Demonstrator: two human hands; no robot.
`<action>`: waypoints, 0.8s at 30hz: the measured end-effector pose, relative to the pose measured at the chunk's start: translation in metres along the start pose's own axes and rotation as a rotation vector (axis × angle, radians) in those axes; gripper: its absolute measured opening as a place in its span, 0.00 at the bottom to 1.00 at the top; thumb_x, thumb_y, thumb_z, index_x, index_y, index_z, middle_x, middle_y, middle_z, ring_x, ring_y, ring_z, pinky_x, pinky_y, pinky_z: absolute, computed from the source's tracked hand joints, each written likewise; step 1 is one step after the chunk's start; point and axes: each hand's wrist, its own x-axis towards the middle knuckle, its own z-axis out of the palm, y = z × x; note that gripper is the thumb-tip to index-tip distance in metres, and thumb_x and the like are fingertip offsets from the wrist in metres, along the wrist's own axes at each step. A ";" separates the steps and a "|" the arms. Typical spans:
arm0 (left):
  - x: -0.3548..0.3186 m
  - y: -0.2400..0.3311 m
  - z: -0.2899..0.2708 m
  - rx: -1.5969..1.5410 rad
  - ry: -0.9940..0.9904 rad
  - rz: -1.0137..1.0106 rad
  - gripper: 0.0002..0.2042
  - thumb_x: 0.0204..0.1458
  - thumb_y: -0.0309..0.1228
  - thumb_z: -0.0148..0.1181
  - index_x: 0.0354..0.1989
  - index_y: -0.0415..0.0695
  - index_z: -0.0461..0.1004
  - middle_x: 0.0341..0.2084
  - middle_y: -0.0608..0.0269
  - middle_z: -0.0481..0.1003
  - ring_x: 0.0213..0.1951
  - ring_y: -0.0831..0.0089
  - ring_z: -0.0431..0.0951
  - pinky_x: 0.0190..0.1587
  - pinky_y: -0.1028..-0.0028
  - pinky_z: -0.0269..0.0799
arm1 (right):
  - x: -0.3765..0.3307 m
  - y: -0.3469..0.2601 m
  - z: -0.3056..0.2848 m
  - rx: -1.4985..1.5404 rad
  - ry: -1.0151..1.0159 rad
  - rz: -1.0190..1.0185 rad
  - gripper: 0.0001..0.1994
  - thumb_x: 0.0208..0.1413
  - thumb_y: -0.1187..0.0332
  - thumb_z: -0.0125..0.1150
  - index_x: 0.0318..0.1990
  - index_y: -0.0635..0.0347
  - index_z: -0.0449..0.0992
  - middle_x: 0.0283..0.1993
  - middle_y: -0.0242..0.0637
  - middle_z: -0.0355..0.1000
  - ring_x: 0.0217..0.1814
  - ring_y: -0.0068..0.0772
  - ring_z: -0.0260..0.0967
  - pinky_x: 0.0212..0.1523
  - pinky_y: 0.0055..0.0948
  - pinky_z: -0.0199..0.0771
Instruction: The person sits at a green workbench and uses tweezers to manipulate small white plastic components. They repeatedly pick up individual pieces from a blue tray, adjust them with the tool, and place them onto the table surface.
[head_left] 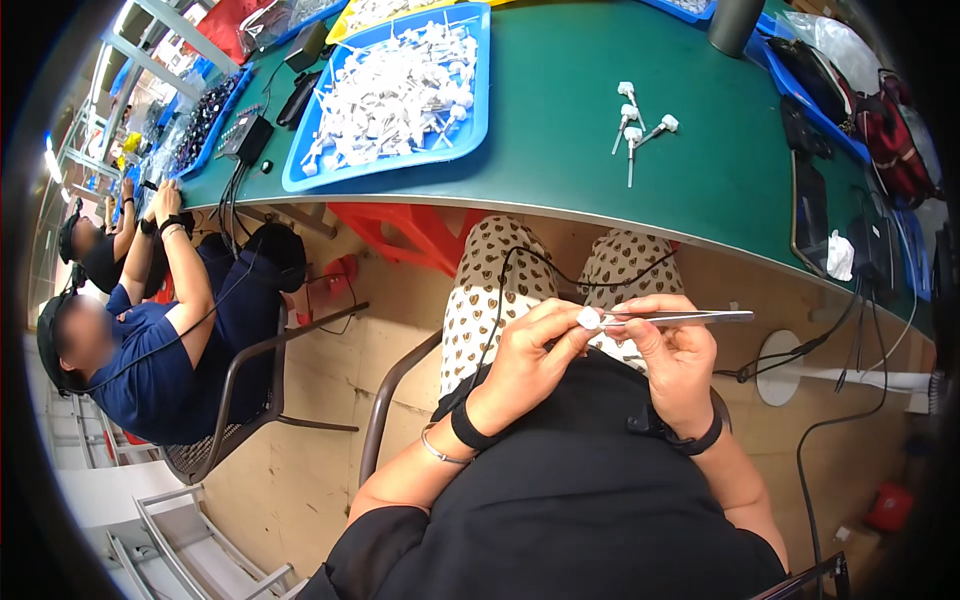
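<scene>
Above my lap, my left hand (530,355) pinches a small white plastic part (589,318) between thumb and fingertips. My right hand (678,362) grips a pair of metal tweezers (705,317), whose tips point left and reach the white part. Whether the tips touch or grasp it is too small to tell. Several similar white parts with thin grey stems (632,135) lie loose on the green table (550,120). A blue tray (484,90) on the table, ahead and to the left, holds a large heap of the same white pieces.
The table's front edge runs just beyond my knees. At the right lie a phone-like dark slab (808,212), a crumpled white tissue (840,257) and black cables. A dark cylinder (735,25) stands at the back. On the left a co-worker in a navy shirt (150,365) sits at the table.
</scene>
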 end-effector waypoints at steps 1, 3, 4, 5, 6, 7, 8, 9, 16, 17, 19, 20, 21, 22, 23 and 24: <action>-0.001 -0.003 0.000 0.013 -0.007 -0.011 0.09 0.63 0.20 0.59 0.50 0.35 0.80 0.37 0.59 0.78 0.32 0.76 0.80 0.34 0.77 0.79 | 0.000 0.001 0.002 -0.036 -0.003 -0.016 0.09 0.65 0.77 0.62 0.50 0.69 0.74 0.45 0.42 0.80 0.46 0.28 0.80 0.46 0.24 0.81; -0.003 -0.004 0.003 0.043 0.018 0.024 0.09 0.59 0.19 0.62 0.47 0.36 0.81 0.35 0.58 0.78 0.32 0.69 0.80 0.35 0.72 0.77 | -0.002 0.006 0.003 -0.144 0.006 -0.064 0.08 0.65 0.77 0.62 0.49 0.69 0.75 0.44 0.41 0.80 0.44 0.27 0.80 0.44 0.23 0.80; -0.003 -0.004 0.003 0.061 0.029 0.041 0.09 0.57 0.18 0.63 0.45 0.37 0.81 0.33 0.57 0.78 0.32 0.66 0.80 0.35 0.70 0.76 | -0.003 0.008 0.003 -0.196 0.012 -0.089 0.08 0.65 0.77 0.63 0.48 0.69 0.75 0.44 0.41 0.80 0.44 0.26 0.80 0.43 0.23 0.80; -0.003 -0.004 0.002 0.110 0.025 0.078 0.09 0.57 0.19 0.63 0.46 0.37 0.81 0.34 0.57 0.79 0.33 0.66 0.81 0.35 0.70 0.77 | -0.002 0.009 0.003 -0.227 0.015 -0.097 0.07 0.65 0.76 0.63 0.47 0.68 0.76 0.42 0.41 0.81 0.42 0.26 0.79 0.43 0.24 0.80; -0.003 -0.004 0.001 0.159 0.020 0.115 0.09 0.58 0.19 0.63 0.46 0.36 0.81 0.34 0.56 0.79 0.34 0.66 0.81 0.36 0.71 0.77 | -0.002 0.011 0.003 -0.240 0.016 -0.102 0.07 0.65 0.76 0.63 0.47 0.68 0.76 0.42 0.41 0.81 0.42 0.26 0.79 0.43 0.24 0.80; -0.003 -0.004 0.000 0.209 0.015 0.153 0.09 0.58 0.20 0.64 0.47 0.36 0.80 0.35 0.56 0.79 0.34 0.66 0.82 0.36 0.71 0.78 | -0.002 0.013 0.003 -0.252 0.018 -0.107 0.07 0.65 0.76 0.63 0.47 0.68 0.76 0.42 0.41 0.81 0.42 0.26 0.79 0.43 0.24 0.80; -0.003 -0.004 0.000 0.217 0.014 0.158 0.09 0.58 0.20 0.64 0.47 0.36 0.81 0.35 0.55 0.80 0.35 0.64 0.82 0.37 0.70 0.78 | -0.001 0.014 0.003 -0.264 0.020 -0.113 0.07 0.65 0.75 0.63 0.47 0.68 0.76 0.41 0.41 0.81 0.42 0.26 0.79 0.42 0.24 0.80; -0.003 -0.004 0.000 0.224 0.013 0.163 0.09 0.58 0.20 0.64 0.47 0.37 0.81 0.36 0.55 0.80 0.36 0.62 0.82 0.38 0.69 0.78 | -0.001 0.014 0.004 -0.250 0.024 -0.103 0.07 0.65 0.75 0.63 0.47 0.68 0.76 0.41 0.41 0.81 0.41 0.26 0.79 0.42 0.24 0.80; -0.004 -0.006 0.001 0.230 0.017 0.149 0.10 0.56 0.20 0.65 0.46 0.38 0.81 0.38 0.54 0.81 0.38 0.59 0.82 0.40 0.67 0.78 | -0.001 0.013 0.006 -0.213 0.035 -0.081 0.07 0.65 0.76 0.62 0.47 0.69 0.75 0.40 0.41 0.81 0.41 0.26 0.79 0.43 0.24 0.81; -0.004 -0.006 0.001 0.234 0.018 0.148 0.10 0.56 0.20 0.65 0.46 0.38 0.81 0.38 0.54 0.81 0.38 0.59 0.82 0.40 0.67 0.78 | -0.001 0.013 0.006 -0.215 0.038 -0.079 0.06 0.65 0.76 0.62 0.47 0.69 0.75 0.40 0.41 0.81 0.41 0.26 0.79 0.43 0.24 0.81; -0.004 -0.006 0.001 0.243 0.020 0.149 0.10 0.56 0.19 0.66 0.45 0.38 0.81 0.37 0.54 0.81 0.38 0.59 0.82 0.40 0.67 0.78 | -0.001 0.015 0.004 -0.235 0.040 -0.076 0.06 0.65 0.76 0.62 0.46 0.69 0.76 0.40 0.40 0.81 0.40 0.26 0.79 0.43 0.24 0.80; -0.004 -0.007 0.002 0.249 0.020 0.151 0.09 0.55 0.19 0.66 0.45 0.38 0.81 0.37 0.55 0.81 0.38 0.59 0.83 0.39 0.67 0.79 | -0.002 0.015 0.003 -0.244 0.042 -0.076 0.06 0.65 0.76 0.63 0.45 0.69 0.76 0.40 0.40 0.81 0.40 0.26 0.79 0.42 0.23 0.80; -0.004 -0.007 0.002 0.254 0.020 0.153 0.09 0.55 0.19 0.66 0.45 0.38 0.81 0.37 0.55 0.81 0.38 0.59 0.83 0.39 0.67 0.79 | -0.002 0.016 0.003 -0.266 0.041 -0.083 0.06 0.65 0.75 0.63 0.45 0.68 0.76 0.40 0.39 0.81 0.40 0.25 0.79 0.42 0.23 0.80; -0.004 -0.007 0.003 0.260 0.020 0.155 0.09 0.55 0.19 0.66 0.44 0.38 0.80 0.37 0.55 0.81 0.37 0.59 0.83 0.39 0.67 0.79 | -0.001 0.016 0.002 -0.285 0.041 -0.090 0.06 0.65 0.75 0.63 0.45 0.68 0.77 0.40 0.39 0.81 0.39 0.25 0.79 0.42 0.23 0.80; -0.004 -0.006 0.003 0.262 0.019 0.155 0.09 0.55 0.19 0.66 0.44 0.38 0.80 0.37 0.55 0.81 0.37 0.58 0.83 0.39 0.67 0.79 | -0.001 0.015 0.002 -0.305 0.040 -0.097 0.05 0.65 0.75 0.63 0.44 0.68 0.77 0.39 0.38 0.81 0.39 0.25 0.79 0.41 0.23 0.80; -0.004 -0.006 0.003 0.264 0.019 0.155 0.09 0.54 0.19 0.66 0.44 0.38 0.80 0.37 0.55 0.81 0.37 0.58 0.83 0.38 0.67 0.79 | -0.001 0.015 0.002 -0.307 0.044 -0.093 0.05 0.64 0.75 0.64 0.44 0.68 0.77 0.39 0.38 0.81 0.39 0.25 0.79 0.41 0.23 0.79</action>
